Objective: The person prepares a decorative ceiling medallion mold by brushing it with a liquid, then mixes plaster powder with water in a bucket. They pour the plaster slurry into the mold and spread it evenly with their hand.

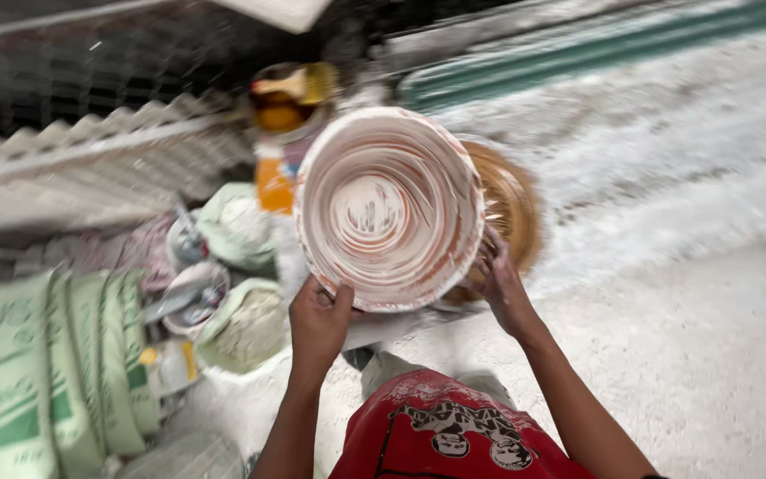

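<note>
Holding bowl (pixel 389 207) up by its near rim, mouth tilting toward camera, inside smeared white with reddish swirls. Left hand (pixel 319 324) gripping lower-left rim, thumb over the edge, fingers clamped behind. Right hand (pixel 500 282) gripping lower-right rim, fingers curled on the edge. Sitting just behind bowl, touching or nearly so: brown disc (pixel 511 208), its right edge sticking out. Crowding the left side: tubs (pixel 195 293), open bags (pixel 241 324), stacked green sacks (pixel 46 372), corrugated sheet (pixel 90 168). Standing above bowl's far rim: yellow jar (pixel 287 98). Lying open to the right and front: dusty white floor (pixel 684 293). Showing at bottom edge: red cloth (pixel 454 435).
</note>
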